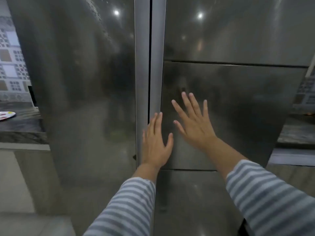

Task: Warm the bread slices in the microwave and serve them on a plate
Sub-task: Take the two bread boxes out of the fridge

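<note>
Pressing open hands [156, 143] on steel fridge [238, 108].

A plate [6, 115] lies flat on the dark tabletop [20, 128] at the far left, only partly in view, cut off by the frame's edge. It is pale, with red and yellow marks on its face. Whether anything lies on it cannot be told. Neither bread slices nor a microwave can be made out; the middle of the view is filled by the closed steel doors of a fridge [85, 82].
</note>
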`<state>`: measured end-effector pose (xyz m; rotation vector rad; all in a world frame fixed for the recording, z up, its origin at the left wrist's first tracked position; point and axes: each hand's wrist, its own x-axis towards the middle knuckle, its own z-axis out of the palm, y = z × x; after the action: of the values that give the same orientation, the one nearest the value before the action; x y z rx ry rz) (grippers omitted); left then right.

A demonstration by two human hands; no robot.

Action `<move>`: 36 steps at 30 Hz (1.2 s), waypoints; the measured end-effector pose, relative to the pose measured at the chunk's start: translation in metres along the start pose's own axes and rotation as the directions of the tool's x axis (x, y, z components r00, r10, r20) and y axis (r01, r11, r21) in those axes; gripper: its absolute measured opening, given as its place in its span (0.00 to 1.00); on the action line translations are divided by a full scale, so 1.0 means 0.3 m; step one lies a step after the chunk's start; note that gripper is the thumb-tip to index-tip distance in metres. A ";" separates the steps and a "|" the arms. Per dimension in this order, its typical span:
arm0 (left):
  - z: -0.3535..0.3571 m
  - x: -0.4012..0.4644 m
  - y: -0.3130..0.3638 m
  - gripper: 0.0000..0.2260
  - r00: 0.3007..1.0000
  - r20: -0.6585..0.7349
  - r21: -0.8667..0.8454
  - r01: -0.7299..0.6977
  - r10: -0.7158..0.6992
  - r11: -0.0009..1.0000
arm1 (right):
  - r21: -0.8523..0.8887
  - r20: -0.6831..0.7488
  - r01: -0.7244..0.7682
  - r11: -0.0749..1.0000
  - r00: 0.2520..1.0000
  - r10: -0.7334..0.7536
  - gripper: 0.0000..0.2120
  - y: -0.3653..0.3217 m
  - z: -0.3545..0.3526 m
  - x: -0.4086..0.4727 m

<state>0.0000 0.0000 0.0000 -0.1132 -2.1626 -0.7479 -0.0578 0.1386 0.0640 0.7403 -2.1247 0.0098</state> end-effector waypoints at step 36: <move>0.160 -0.099 -0.011 0.53 0.978 0.098 -0.095 0.194 -0.185 0.976 | -0.167 -0.081 0.126 0.978 0.987 -0.141 0.34 0.061 0.107 -0.079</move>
<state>-0.0144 0.0284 -0.0466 0.0070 -2.2400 -0.9827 -0.0800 0.1571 0.0309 0.7692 -1.9577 -0.1953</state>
